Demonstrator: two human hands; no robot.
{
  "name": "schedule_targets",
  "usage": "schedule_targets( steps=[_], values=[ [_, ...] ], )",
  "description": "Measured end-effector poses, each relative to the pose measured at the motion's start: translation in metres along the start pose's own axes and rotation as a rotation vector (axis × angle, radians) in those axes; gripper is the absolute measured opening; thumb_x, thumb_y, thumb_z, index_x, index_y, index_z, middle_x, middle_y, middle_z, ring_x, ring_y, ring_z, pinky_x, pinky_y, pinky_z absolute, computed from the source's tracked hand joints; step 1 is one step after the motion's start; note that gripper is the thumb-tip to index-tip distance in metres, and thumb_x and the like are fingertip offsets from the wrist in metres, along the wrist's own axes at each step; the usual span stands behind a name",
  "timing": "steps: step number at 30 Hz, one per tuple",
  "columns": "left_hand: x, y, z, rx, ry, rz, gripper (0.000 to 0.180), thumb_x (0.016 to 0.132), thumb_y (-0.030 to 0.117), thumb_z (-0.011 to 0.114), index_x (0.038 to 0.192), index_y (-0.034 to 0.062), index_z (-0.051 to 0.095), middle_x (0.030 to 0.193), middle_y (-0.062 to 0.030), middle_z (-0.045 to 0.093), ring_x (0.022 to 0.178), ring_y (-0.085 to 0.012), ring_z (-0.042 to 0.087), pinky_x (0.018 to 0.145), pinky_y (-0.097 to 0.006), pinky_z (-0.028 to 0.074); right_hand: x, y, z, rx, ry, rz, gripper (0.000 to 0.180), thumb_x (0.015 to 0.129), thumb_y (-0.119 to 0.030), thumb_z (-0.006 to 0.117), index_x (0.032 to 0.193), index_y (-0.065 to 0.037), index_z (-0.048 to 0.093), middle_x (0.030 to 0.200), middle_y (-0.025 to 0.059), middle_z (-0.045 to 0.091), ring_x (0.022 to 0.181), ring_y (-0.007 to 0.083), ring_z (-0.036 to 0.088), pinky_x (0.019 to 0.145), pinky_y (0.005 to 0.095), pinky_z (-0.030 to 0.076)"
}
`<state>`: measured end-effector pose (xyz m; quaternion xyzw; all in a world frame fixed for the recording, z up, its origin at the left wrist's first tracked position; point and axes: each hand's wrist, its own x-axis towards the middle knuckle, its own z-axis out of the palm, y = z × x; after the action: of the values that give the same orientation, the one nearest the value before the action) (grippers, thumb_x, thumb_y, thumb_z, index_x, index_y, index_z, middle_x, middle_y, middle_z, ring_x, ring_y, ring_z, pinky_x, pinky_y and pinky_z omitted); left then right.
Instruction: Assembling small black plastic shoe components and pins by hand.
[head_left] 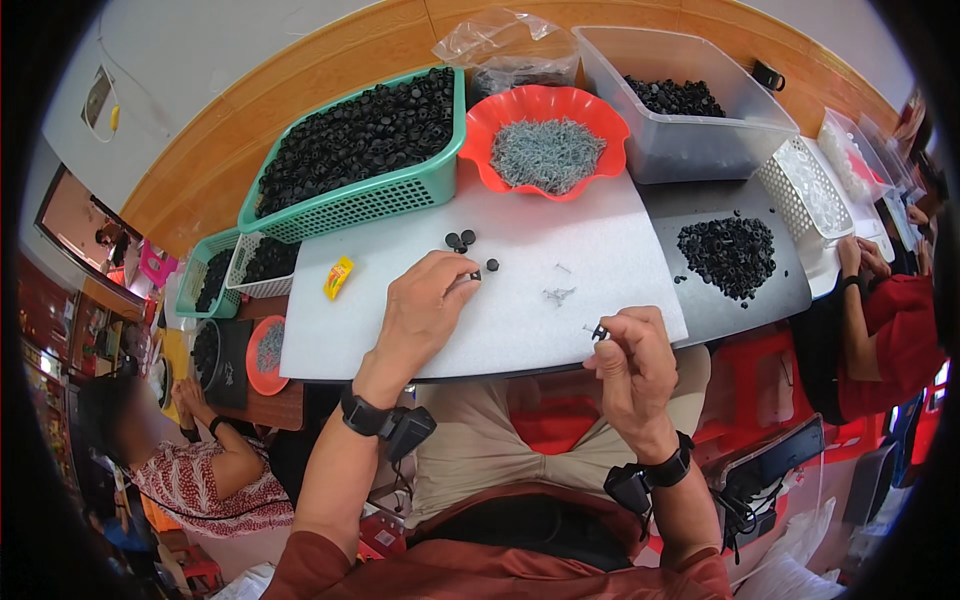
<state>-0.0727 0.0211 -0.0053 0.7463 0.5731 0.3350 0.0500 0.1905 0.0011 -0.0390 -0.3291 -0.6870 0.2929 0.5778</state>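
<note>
My left hand (424, 305) rests over the white sheet (380, 260), its thumb and forefinger pinched on a small black plastic cap (476, 276). Just beyond those fingertips lie a few more loose black caps (461, 240). Near the sheet's front right edge, my right hand (640, 370) is raised. Between its thumb and fingers it grips a small black plastic part (600, 332) with a thin metal screw sticking out to the left. Several loose grey screws (558, 295) lie on the sheet between my hands.
Behind the sheet stand a green basket (350, 200) of black parts, a red scalloped bowl (478, 140) of screws and a clear bin (690, 150). Black parts are heaped (727, 255) on a grey board at right. A yellow packet (338, 278) lies left. Co-workers sit on both sides.
</note>
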Motion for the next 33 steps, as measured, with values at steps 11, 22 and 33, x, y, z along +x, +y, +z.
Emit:
schedule_targets(
  steps=[11, 22, 33],
  values=[
    [-0.016, 0.007, 0.002, -0.947, 0.020, -0.425, 0.024, 0.088, -0.006, 0.075, 0.112, -0.0040, 0.072, 0.110, -0.0116, 0.074, 0.093, -0.0135, 0.071, 0.086, -0.027, 0.058, 0.001, -0.004, 0.005, 0.020, -0.015, -0.010, 0.016, 0.099, -0.002, 0.066, 0.114, 0.002, 0.062, 0.104, 0.0125, 0.057, 0.072, 0.0137, 0.058, 0.060, 0.0253, 0.053],
    [-0.025, 0.015, 0.005, -1.372, -0.033, -0.550, 0.024, 0.093, 0.003, 0.075, 0.116, -0.0027, 0.070, 0.111, -0.0149, 0.074, 0.094, -0.0186, 0.074, 0.089, -0.033, 0.064, 0.003, -0.007, 0.011, 0.057, -0.029, -0.005, 0.017, 0.098, 0.001, 0.066, 0.115, 0.002, 0.062, 0.104, 0.0119, 0.058, 0.071, 0.0133, 0.058, 0.060, 0.0252, 0.052],
    [-0.031, 0.012, 0.009, -1.700, -0.027, -0.631, 0.027, 0.100, 0.009, 0.067, 0.125, -0.0013, 0.065, 0.114, -0.0184, 0.070, 0.095, -0.0200, 0.074, 0.086, -0.033, 0.066, 0.012, -0.009, 0.024, 0.071, -0.047, -0.023, 0.022, 0.093, 0.000, 0.072, 0.114, 0.002, 0.064, 0.103, 0.0126, 0.061, 0.074, 0.0170, 0.058, 0.063, 0.0283, 0.050]
  ],
)
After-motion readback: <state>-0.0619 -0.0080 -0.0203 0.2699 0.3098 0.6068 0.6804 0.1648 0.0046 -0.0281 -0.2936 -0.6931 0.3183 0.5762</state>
